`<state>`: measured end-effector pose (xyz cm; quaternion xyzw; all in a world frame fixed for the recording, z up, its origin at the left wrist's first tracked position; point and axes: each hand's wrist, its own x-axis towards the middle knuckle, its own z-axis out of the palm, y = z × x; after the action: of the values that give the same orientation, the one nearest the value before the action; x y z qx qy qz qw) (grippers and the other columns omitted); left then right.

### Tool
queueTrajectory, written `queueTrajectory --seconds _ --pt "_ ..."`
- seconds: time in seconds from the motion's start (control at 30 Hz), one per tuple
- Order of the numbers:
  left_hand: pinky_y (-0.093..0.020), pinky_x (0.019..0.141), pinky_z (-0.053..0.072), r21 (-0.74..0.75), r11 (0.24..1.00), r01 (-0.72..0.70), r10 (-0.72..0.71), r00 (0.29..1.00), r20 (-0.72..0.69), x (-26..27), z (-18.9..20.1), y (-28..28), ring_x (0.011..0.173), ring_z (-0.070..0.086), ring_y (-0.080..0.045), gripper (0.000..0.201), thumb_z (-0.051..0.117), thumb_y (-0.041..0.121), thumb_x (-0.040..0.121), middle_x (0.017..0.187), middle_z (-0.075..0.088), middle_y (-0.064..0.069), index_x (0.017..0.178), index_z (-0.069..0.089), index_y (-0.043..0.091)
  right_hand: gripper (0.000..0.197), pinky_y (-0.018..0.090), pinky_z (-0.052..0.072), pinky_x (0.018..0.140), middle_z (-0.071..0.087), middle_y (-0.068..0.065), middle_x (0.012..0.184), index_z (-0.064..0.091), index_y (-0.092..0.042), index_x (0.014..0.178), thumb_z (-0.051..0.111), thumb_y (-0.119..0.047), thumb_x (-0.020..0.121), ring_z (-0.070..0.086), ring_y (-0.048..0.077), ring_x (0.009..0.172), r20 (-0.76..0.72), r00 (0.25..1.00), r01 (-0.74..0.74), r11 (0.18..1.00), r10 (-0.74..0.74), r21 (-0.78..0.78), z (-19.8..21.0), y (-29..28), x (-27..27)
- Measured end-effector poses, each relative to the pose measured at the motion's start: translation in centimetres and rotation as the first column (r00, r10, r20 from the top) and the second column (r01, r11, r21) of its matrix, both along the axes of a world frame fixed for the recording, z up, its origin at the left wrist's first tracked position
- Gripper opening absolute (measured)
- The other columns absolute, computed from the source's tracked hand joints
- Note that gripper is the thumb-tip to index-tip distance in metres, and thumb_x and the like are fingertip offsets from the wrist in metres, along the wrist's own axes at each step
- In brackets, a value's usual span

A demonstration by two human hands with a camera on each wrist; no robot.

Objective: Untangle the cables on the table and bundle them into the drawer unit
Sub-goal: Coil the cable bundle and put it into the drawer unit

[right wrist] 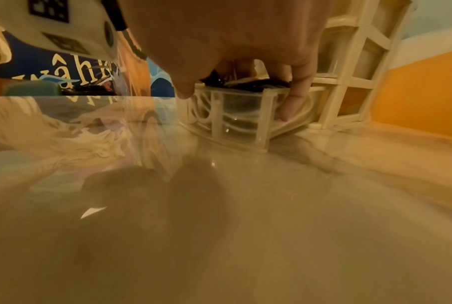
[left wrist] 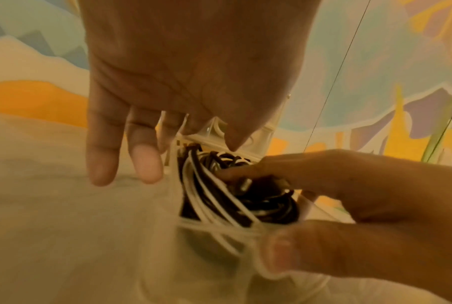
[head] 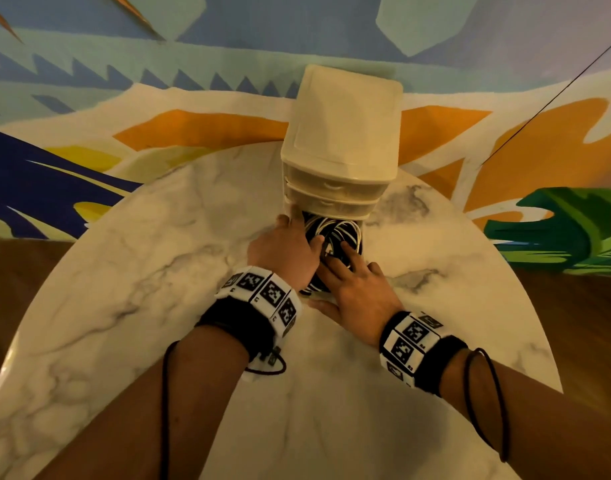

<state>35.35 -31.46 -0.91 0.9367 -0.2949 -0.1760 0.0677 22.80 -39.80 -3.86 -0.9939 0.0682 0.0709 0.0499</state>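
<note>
A cream drawer unit [head: 345, 133] stands at the far side of the round marble table [head: 141, 289]. Its bottom drawer [right wrist: 240, 115] is pulled out and filled with coiled black and white cables [head: 335, 233]. My left hand [head: 286, 247] lies along the drawer's left wall, fingers straight down outside it and the thumb over the cables [left wrist: 219, 197]. My right hand [head: 359, 289] presses straight fingers onto the coil, with its thumb [left wrist: 284, 253] at the drawer's front rim. In the right wrist view its little finger [right wrist: 294, 96] hangs outside the drawer's right wall.
The two upper drawers [head: 335, 188] are closed. A painted mural wall [head: 124, 81] rises right behind the unit. A thin dark line [head: 556, 95] runs diagonally across the wall at the right. Bare marble lies left, right and in front of the drawer.
</note>
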Motion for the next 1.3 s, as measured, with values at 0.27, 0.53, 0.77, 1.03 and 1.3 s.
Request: queueTrajectory --seconds 0.27,0.53,0.77,1.03,1.3 --pt "-0.036 0.07 0.042 -0.145 0.988 0.043 -0.051 0.997 -0.053 -0.1 -1.6 1.7 0.094 0.06 -0.032 0.062 0.041 0.035 0.094 0.104 0.064 -0.014 0.149 0.013 0.029 0.071 0.049 0.052 0.075 0.058 0.002 0.124 0.038 -0.019 0.142 0.041 -0.059 0.083 0.047 0.04 0.126 0.014 1.0 0.027 1.0 -0.027 0.014 0.2 0.6 -0.4" --pt "-0.038 0.073 0.043 0.073 0.984 0.163 -0.165 0.986 0.014 1.1 -0.1 0.6 0.1 0.059 -0.035 0.063 0.04 0.036 0.094 0.111 0.061 -0.015 0.149 0.009 0.032 0.068 0.048 0.054 0.071 0.06 0.001 0.12 0.044 -0.019 0.137 0.038 -0.06 0.084 0.05 0.039 0.122 0.059 0.998 0.036 0.999 -0.036 0.015 0.2 0.6 0.1" --pt "-0.036 0.072 0.038 0.122 0.982 0.143 -0.14 0.989 -0.037 1.7 0.2 -0.7 0.102 0.058 -0.035 0.056 0.038 0.038 0.093 0.115 0.059 -0.013 0.146 0.021 0.027 0.068 0.047 0.054 0.067 0.062 0.002 0.119 0.048 -0.017 0.134 0.032 -0.061 0.085 0.053 0.039 0.119 0.081 0.996 0.031 0.999 -0.03 -0.016 0.1 0.4 0.1" --pt "-0.033 0.063 0.037 0.089 0.969 0.229 -0.238 0.965 0.107 0.2 0.0 1.4 0.088 0.062 -0.027 0.063 0.029 0.04 0.098 0.105 0.064 -0.01 0.15 -0.004 0.029 0.067 0.048 0.053 0.072 0.057 0.003 0.123 0.039 -0.018 0.141 0.045 -0.058 0.087 0.047 0.04 0.124 0.012 0.997 0.075 0.997 -0.075 0.021 0.5 0.2 0.7" --pt "-0.032 0.062 0.035 0.153 0.954 0.257 -0.284 0.937 0.201 0.2 0.2 0.0 0.088 0.063 -0.027 0.07 0.04 0.038 0.095 0.101 0.065 -0.008 0.15 0.006 0.012 0.07 0.05 0.05 0.082 0.052 0.003 0.132 0.031 -0.019 0.145 0.041 -0.061 0.09 0.036 0.039 0.132 -0.069 0.99 0.125 0.991 -0.122 0.039 0.9 -0.2 0.9"
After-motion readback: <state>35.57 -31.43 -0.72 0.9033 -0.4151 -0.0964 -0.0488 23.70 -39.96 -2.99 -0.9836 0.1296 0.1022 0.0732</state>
